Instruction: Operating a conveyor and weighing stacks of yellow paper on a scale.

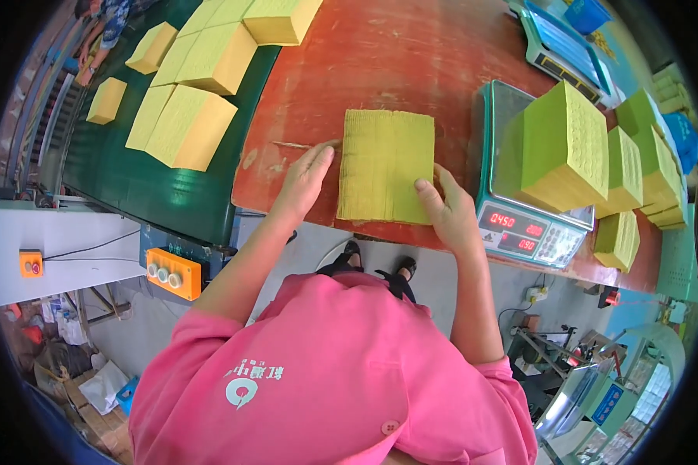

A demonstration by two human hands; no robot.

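A squared stack of yellow paper sheets [388,167] lies on the red tabletop in front of me, near its front edge. At the left side of this stack is my left hand [309,177], its fingers stretched out and nothing in it. My right hand [447,203] has hold of the stack's right edge, with the thumb over the top face and the fingers along the side. To the right stands a digital scale [537,232] with a lit red display. A tall block of yellow paper [570,147] rests on its pan.
More yellow paper blocks [625,174] stand right of the scale. A second scale [566,50] sits at the far right of the red table [349,62]. On the left, a green conveyor belt [171,194] carries several paper blocks [194,128]. An orange button box [174,273] hangs at its end.
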